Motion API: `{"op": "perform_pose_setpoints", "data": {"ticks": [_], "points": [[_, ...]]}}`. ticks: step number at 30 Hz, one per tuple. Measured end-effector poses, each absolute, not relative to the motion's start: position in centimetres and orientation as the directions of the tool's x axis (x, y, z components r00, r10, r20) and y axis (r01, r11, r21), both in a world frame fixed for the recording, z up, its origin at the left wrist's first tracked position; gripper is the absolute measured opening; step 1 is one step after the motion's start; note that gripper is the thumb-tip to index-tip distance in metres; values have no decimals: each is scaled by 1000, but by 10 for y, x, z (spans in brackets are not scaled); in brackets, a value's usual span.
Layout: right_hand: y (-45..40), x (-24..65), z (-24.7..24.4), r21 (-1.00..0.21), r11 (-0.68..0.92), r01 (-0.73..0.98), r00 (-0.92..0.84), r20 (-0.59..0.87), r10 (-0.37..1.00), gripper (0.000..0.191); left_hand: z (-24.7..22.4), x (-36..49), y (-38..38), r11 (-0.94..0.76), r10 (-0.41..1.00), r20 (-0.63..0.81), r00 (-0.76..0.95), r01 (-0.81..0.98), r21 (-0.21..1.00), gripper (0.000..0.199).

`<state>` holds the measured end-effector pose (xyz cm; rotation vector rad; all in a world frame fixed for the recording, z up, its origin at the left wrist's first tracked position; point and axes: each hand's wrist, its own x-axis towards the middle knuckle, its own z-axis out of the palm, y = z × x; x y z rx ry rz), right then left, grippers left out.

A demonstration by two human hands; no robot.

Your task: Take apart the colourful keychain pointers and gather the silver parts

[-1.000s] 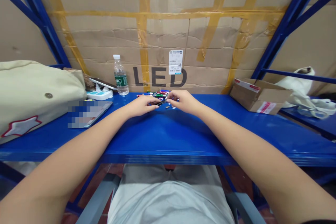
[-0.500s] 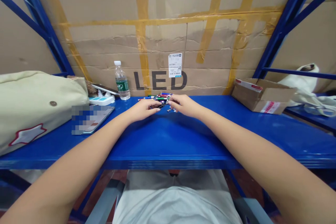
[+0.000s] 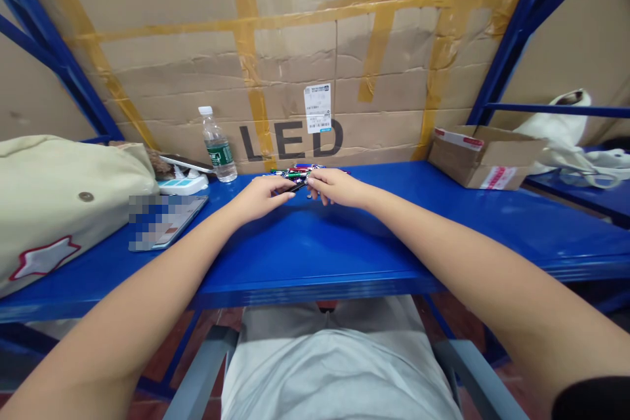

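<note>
In the head view, my left hand is closed around a slim black pen-like stick. Its far end reaches the fingers of my right hand, which are curled and pinched at that tip. Whether the right fingers hold a separate small part is too small to tell. Just behind both hands lies a pile of coloured pens, partly covered by my fingers. A small greyish piece rests on the blue table below my right fingertips.
A water bottle, a white power strip and a flat tablet-like device stand on the left, beside a cream bag. To the right is an open cardboard box. Taped cardboard walls the back of the blue table.
The camera view has tilted and shifted a little. My right hand sits slightly closer over the small pieces, hiding more of them. Both hands still meet at the black stick.
</note>
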<state>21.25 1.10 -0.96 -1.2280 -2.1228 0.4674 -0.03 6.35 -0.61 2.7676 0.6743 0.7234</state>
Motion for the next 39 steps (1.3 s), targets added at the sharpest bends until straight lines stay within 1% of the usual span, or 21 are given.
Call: {"op": "perform_pose_setpoints", "data": {"ticks": [5,8,10,11,12,14,16,18,21,23,25,28,30,32,33,34,35,36,38,39], "points": [[10,217,-8,-405,586,702,-440,400,804,21,-11,0,65,-809,540,347,767,360,465,44],[8,218,-6,-299,615,730,-476,422,771,22,-13,0,66,-777,558,331,761,338,532,47],[6,216,-4,-268,623,735,-481,441,757,23,-13,0,66,-765,559,321,764,327,555,46],[4,215,-3,-278,619,735,-470,450,759,23,-13,0,66,-771,552,328,766,320,550,44],[2,214,-2,-304,611,731,-452,455,767,24,-12,0,65,-787,541,347,766,316,530,42],[0,210,-2,-402,580,709,-402,446,800,25,-11,0,64,-839,508,416,754,324,437,38],[-2,207,-2,-544,519,659,-337,404,851,24,-10,-1,62,-894,445,501,742,338,292,33],[-1,204,-3,-691,431,580,-277,330,902,23,-10,-1,61,-931,356,565,744,336,143,30],[1,200,-5,-853,297,430,-202,229,952,24,-11,-2,60,-932,263,613,745,360,-37,30],[3,199,-6,-921,225,318,-171,177,969,25,-10,-2,59,-899,252,636,730,420,-125,29],[6,198,-8,-968,149,204,-161,117,980,25,-9,-2,57,-863,249,651,717,469,-187,28],[10,198,-13,-998,26,64,-205,12,979,25,-7,-2,55,-844,227,652,724,480,-240,28],[12,199,-15,-999,-39,21,-248,-43,968,25,-6,-2,56,-842,204,650,732,469,-265,28],[13,200,-16,-998,-48,49,-263,-60,963,26,-6,-1,58,-857,195,650,735,450,-250,28],[13,201,-15,-994,-17,108,-253,-44,966,28,-7,-1,60,-878,203,646,736,429,-212,27],[13,203,-14,-979,45,200,-234,-3,972,31,-8,0,62,-903,222,640,736,403,-150,27],[12,204,-13,-937,136,322,-216,67,974,35,-9,0,64,-924,253,627,737,377,-71,27],[11,206,-11,-855,243,458,-213,159,964,37,-9,1,66,-935,292,604,742,354,17,28],[8,209,-8,-592,430,682,-279,333,901,40,-10,1,69,-925,377,537,754,334,180,29],[7,210,-7,-459,487,743,-329,383,863,40,-11,0,70,-911,412,505,759,336,238,30]]}}
